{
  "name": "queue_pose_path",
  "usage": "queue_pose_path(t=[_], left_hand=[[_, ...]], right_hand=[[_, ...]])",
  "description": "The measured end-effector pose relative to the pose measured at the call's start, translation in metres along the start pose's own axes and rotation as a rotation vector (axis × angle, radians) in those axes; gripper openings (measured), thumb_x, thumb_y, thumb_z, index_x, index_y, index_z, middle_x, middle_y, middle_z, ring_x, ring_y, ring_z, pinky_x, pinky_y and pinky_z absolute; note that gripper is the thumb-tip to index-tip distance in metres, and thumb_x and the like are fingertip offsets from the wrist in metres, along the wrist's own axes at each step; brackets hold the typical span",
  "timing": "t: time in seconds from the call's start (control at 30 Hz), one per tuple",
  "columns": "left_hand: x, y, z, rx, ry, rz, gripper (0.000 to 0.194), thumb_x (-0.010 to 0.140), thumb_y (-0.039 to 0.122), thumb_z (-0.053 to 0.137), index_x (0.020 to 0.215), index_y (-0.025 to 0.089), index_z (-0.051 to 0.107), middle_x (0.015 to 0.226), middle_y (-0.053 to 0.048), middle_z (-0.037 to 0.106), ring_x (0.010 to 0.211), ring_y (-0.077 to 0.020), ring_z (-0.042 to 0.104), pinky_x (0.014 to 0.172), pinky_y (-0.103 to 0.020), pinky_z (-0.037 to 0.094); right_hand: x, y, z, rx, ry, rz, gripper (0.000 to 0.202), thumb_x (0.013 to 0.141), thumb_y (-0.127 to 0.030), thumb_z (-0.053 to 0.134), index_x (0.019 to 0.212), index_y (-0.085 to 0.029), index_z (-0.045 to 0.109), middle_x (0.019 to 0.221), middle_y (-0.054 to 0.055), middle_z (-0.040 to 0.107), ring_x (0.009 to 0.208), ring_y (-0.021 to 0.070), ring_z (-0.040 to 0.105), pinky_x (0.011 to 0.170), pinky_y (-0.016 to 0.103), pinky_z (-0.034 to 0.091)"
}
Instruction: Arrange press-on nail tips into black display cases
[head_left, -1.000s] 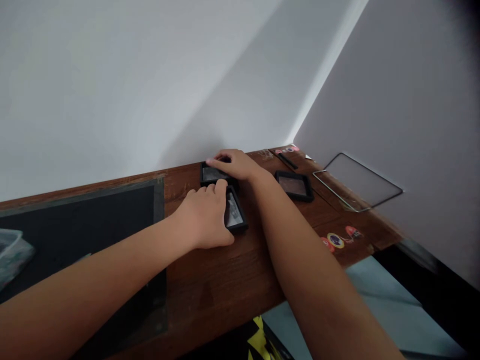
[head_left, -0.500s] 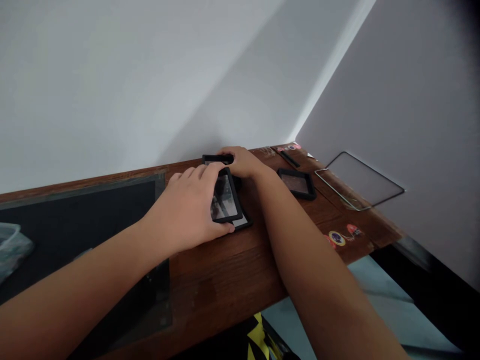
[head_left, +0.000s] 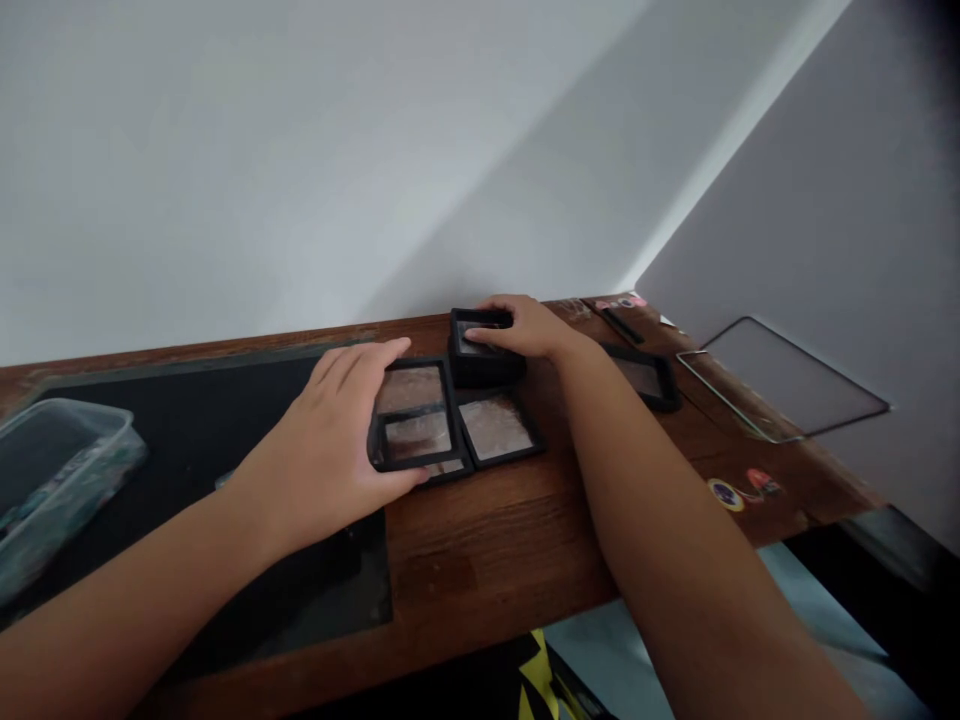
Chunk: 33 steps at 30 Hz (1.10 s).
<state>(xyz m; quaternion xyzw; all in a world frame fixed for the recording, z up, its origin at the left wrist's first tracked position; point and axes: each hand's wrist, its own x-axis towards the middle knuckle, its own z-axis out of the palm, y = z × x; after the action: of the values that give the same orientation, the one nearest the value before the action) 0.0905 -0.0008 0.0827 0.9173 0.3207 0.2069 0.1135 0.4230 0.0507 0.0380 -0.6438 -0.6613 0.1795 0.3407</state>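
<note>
Left hand (head_left: 319, 450) pinches a small black frame (head_left: 414, 390) by its edges; right hand (head_left: 529, 328) holds what looks like a pile of black frames (head_left: 487, 371).

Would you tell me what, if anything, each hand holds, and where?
The left hand holds a black frame by its left side; the right hand clasps another black frame at its right end, thumb on top.
</note>
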Motion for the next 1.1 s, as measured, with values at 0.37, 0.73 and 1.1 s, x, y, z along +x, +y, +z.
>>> queue_pose_path(t=[0.37, 0.73, 1.1], left_hand=[[-0.041, -0.039, 0.017, -0.038, 0.152, -0.066, 0.107, 0.08, 0.054, 0.085, 0.165, 0.027, 0.026, 0.155, -0.014, 0.054, 0.145, -0.0372, 0.054, 0.119, -0.057, 0.052], [-0.04, -0.06, 0.027, -0.063, 0.058, -0.309, 0.096, 0.085, 0.062, 0.079, 0.159, 0.021, 0.034, 0.161, -0.02, 0.049, 0.148, -0.0426, 0.05, 0.122, -0.063, 0.048], [-0.037, -0.06, 0.032, -0.044, -0.025, -0.397, 0.084, 0.09, 0.065, 0.07, 0.157, 0.025, 0.039, 0.155, -0.013, 0.052, 0.145, -0.0426, 0.052, 0.119, -0.061, 0.047]], right_hand=[[-0.001, 0.003, -0.002, 0.133, -0.01, 0.032, 0.047, 0.063, -0.057, 0.09, 0.091, -0.021, 0.078, 0.098, 0.01, 0.081, 0.094, 0.0312, 0.075, 0.094, 0.05, 0.06], [-0.004, 0.005, -0.003, 0.235, 0.016, 0.069, 0.042, 0.067, -0.059, 0.089, 0.079, -0.021, 0.078, 0.079, 0.004, 0.076, 0.074, 0.0173, 0.067, 0.072, 0.033, 0.055], [-0.005, 0.0, -0.005, 0.295, -0.007, 0.077, 0.046, 0.066, -0.063, 0.091, 0.062, -0.021, 0.074, 0.074, 0.002, 0.072, 0.075, 0.0153, 0.062, 0.071, 0.029, 0.049]])
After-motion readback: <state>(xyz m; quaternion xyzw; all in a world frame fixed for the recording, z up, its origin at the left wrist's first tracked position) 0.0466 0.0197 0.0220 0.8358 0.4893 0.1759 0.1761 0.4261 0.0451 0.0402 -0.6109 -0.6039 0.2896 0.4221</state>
